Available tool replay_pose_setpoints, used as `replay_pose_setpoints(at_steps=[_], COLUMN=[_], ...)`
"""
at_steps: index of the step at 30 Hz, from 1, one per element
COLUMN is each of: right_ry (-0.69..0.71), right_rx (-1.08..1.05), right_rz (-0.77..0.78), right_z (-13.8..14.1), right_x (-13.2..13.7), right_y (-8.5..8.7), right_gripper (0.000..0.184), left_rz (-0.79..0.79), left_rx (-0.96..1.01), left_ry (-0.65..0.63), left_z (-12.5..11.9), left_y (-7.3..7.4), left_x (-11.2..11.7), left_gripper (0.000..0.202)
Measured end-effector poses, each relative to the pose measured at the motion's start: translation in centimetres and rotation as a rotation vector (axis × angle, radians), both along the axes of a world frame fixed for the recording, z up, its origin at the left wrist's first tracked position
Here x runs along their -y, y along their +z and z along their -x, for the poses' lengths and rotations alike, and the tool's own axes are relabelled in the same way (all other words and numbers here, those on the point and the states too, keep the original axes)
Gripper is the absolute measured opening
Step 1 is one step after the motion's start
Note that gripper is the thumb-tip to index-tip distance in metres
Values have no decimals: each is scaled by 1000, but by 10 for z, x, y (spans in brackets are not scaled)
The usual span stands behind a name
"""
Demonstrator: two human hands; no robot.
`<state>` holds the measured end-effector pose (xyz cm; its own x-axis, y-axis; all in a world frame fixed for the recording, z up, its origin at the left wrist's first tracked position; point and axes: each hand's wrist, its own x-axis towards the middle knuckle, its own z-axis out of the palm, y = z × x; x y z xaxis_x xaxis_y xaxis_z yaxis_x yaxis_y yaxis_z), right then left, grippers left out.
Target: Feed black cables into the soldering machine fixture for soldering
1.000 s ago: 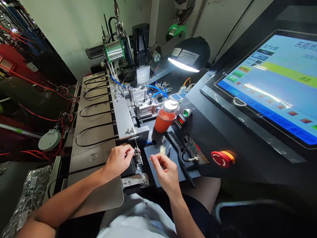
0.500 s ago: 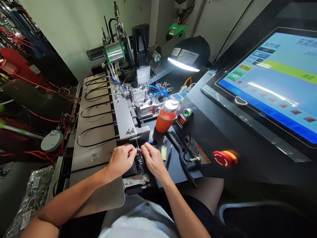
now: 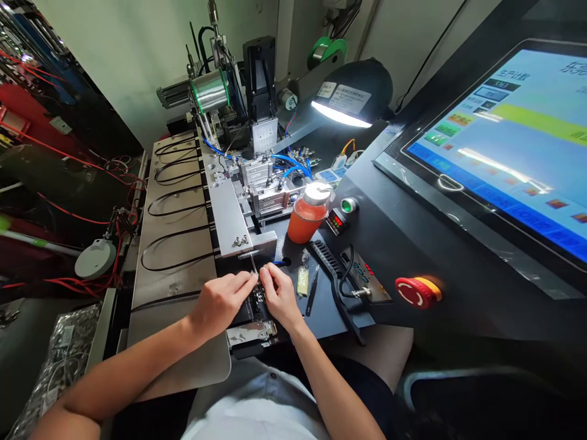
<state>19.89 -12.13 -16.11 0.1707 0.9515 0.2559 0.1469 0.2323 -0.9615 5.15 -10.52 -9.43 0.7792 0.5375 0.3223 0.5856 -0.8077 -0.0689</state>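
Note:
My left hand (image 3: 224, 300) reaches in over the metal plate, its fingers pressed together and pointing right at a small metal fixture (image 3: 259, 296). Right beside it, my right hand (image 3: 278, 294) is closed in a pinch, thumb and forefinger at the fixture's far end. The fingertips almost meet; whatever small piece lies between them is hidden. A black cable (image 3: 167, 299) runs across the plate toward my left hand and passes out of sight beneath it. Just beyond the fingertips, a thin metal rod (image 3: 252, 261) sticks out from under the silver machine plate (image 3: 228, 220).
Looped black cables (image 3: 177, 211) lie on the long metal plate (image 3: 183, 354) at left. To the right are an orange-red jar (image 3: 303, 223), tweezers (image 3: 313, 290), a small yellowish block (image 3: 302, 282), a controller (image 3: 367, 278), a red stop button (image 3: 417, 292) and a touchscreen (image 3: 504, 134). A lamp (image 3: 353, 95) shines behind.
My left hand has uncurled somewhat and its fingertips have moved right, closer to my right fingertips. The right hand has shifted slightly left. The camera view has moved a little.

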Motion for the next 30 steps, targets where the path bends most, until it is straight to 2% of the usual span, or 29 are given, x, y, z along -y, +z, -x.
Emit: replay_pose_setpoints(at_steps=[2,4,6,9,12,14,17,21,26,28,30], right_ry=[-5,-13,-29,-63,-57,-33,-37,-114,-350,-411,-430], right_rx=[-4,-2,3,83,296,416,482,424,260,170,88], right_rz=[7,14,19,-8,-156,-255,-305,-311,-219,-183,-160], right_z=[1,0,-5,-17,-25,-25,-22,-25,-35,-38,-41], right_x=[0,0,2,6,12,15,17,18,32,42,53], right_y=[-2,-3,-3,1,7,9,8,9,20,26,30], right_gripper=[35,35,35,30,20,24,27,28,25,21,15], left_rz=[-44,-54,-9,202,368,394,393,410,458,477,501], left_rx=[-86,-135,-113,-22,-51,-113,-160,-174,-195,-175,-141], left_ry=[-92,-112,-61,87,238,292,303,299,316,327,355], left_z=[0,-1,1,5,10,11,10,11,5,5,15], left_y=[3,5,8,13,16,16,14,13,12,17,28], left_x=[-2,-3,-3,-5,-7,-9,-11,-10,-9,-11,-14], left_gripper=[31,31,30,24,16,15,17,17,19,18,18])
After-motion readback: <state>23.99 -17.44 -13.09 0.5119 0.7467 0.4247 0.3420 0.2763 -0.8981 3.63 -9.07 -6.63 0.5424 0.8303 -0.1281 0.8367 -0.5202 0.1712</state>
